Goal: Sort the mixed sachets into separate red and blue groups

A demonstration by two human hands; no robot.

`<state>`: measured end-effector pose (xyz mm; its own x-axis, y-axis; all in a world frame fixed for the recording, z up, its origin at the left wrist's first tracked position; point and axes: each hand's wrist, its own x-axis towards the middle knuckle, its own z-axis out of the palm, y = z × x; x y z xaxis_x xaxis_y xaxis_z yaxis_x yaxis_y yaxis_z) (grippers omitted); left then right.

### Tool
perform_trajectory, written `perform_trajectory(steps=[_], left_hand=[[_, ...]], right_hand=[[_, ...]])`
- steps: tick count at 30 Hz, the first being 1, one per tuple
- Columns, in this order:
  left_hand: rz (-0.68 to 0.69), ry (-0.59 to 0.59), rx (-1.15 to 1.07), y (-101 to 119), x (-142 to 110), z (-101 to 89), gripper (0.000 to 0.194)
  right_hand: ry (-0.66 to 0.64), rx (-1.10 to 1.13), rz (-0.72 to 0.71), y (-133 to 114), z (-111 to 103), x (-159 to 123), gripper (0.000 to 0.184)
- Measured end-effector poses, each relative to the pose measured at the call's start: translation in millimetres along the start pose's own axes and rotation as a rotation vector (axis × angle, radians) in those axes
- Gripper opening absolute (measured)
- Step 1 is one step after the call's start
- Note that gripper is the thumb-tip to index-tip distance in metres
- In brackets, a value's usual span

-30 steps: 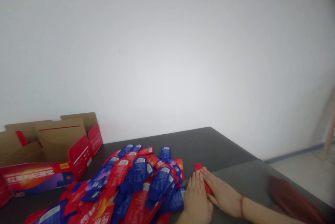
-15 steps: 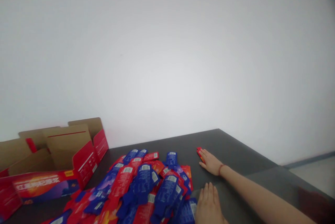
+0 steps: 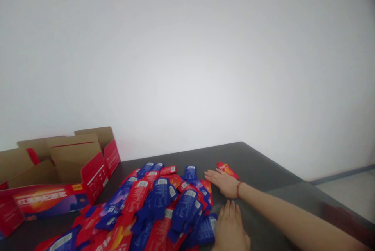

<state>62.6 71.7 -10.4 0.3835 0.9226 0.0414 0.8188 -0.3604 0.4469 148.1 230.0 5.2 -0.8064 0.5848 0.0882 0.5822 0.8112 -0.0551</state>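
Packets in flat red and blue wrappers (image 3: 160,198) lie in a loose, overlapping heap to the left of both hands, on a dark worktop (image 3: 258,167). Left hand (image 3: 230,225), nearest the viewer, is palm down with its fingers straight and close together, grasping nothing visible; what lies under the palm is hidden. Just beside its left edge is a blue packet (image 3: 206,229) with a white barcode label. Right hand (image 3: 224,182), a thin red bracelet (image 3: 238,189) at the wrist, reaches across ahead of the left hand, fingers stretched out flat and released, tips pointing left toward the heap. Just beyond its knuckles lies a single red and orange packet (image 3: 230,170), apart from the heap; whether hand and packet touch cannot be told. Well to the left of both hands, past the heap, stand open red cartons (image 3: 93,174) with brown cardboard insides. A plain pale wall (image 3: 187,67) rises beyond the hands. Right of the right forearm is a blurred dark red shape (image 3: 345,219), too unclear to identify.
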Motion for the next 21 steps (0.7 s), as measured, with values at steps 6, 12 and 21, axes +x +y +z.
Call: perform_trajectory(steps=[6,12,21], left_hand=[[0.041,0.033,0.003,-4,0,0.2,0.066],[0.054,0.138,0.050,0,-3,-5.9,0.051],[0.044,0.373,0.061,-1,-10,-19.4,0.048]], right_hand=[[-0.013,-0.049,-0.130,-40,-16,11,0.051],[0.007,-0.170,-0.072,-34,-32,-23,0.022],[0.175,-0.211,0.161,-29,-7,-134,0.025]])
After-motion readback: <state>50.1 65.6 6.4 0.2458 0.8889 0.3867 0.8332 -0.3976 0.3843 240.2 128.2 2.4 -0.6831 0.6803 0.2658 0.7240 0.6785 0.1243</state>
